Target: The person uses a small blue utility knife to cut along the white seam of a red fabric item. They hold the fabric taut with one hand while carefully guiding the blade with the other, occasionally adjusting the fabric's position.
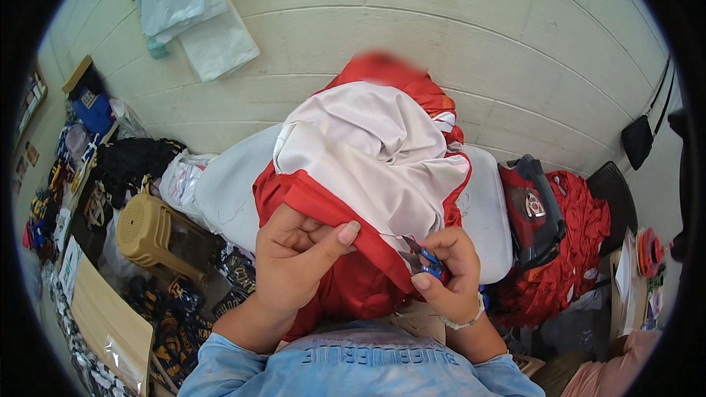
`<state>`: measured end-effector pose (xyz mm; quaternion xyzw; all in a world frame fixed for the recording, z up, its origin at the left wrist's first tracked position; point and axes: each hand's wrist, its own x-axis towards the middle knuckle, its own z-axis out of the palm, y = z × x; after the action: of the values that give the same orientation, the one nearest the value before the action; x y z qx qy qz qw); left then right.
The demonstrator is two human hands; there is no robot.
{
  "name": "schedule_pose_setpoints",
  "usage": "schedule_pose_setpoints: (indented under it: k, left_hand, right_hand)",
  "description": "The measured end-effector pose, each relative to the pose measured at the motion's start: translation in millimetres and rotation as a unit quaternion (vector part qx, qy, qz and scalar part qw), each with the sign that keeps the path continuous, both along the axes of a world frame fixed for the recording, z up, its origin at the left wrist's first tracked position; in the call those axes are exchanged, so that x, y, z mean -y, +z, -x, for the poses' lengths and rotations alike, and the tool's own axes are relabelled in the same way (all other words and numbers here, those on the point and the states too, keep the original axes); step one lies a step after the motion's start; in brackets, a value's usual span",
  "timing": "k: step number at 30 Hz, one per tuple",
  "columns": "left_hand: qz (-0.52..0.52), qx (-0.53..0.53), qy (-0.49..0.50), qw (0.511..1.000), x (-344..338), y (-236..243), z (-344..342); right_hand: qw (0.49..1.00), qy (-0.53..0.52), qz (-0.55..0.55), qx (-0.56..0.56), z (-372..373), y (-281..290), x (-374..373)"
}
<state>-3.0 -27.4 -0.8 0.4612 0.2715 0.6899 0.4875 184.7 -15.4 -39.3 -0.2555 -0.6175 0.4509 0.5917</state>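
Note:
A red and white garment (pixel 368 136) lies bunched across my lap and the white table, its white side turned up. My left hand (pixel 298 261) pinches the red hem band (pixel 334 209) between thumb and fingers, near the band's middle. In my right hand (pixel 457 268) is a pair of small thread snips (pixel 431 263) with blue handles. Their blades point left, at the edge of the red band close to the white fabric. Whether the blades touch a thread is too small to tell. Folds of red cloth hang below both hands.
The white table (pixel 228 176) stands against a block wall. To the left are a tan plastic stool (pixel 147 231) and piles of dark clothing (pixel 140 165). On the right, a red and grey bag (pixel 531 209) sits by heaped red garments (pixel 562 272). Another person's pink sleeve (pixel 618 367) shows lower right.

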Motion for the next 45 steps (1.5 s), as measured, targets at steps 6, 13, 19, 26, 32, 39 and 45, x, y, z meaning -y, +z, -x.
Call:
schedule_pose_setpoints:
  k: [6,13,19,26,32,39,45]
  left_hand:
    - [-0.026,-0.002,-0.049,0.998,-0.5,-1.3,5.7]
    - [-0.012,0.014,-0.052,0.998,1.3,-3.2,5.3]
    - [-0.035,-0.021,-0.068,0.997,1.2,-3.8,7.5]
    - [-0.03,-0.007,-0.074,0.997,2.3,-6.3,5.3]
    - [-0.014,-0.005,-0.091,0.996,4.2,-6.1,4.5]
    - [-0.024,-0.022,-0.076,0.997,3.9,-6.7,3.2]
    - [-0.012,-0.004,-0.075,0.997,5.0,-6.9,3.1]
  right_hand:
    - [0.976,-0.051,-0.155,0.144,-2.1,9.6,-3.5]
    - [0.968,-0.065,-0.18,0.162,2.6,9.6,-6.5]
    - [0.968,-0.065,-0.186,0.156,9.2,13.9,-10.9]
    - [0.969,-0.07,-0.185,0.146,13.6,16.4,-13.2]
    - [0.963,-0.082,-0.192,0.172,10.1,15.2,-13.6]
    - [0.969,-0.054,-0.193,0.142,8.0,17.3,-11.3]
    - [0.978,-0.037,-0.168,0.117,9.5,14.3,-11.4]
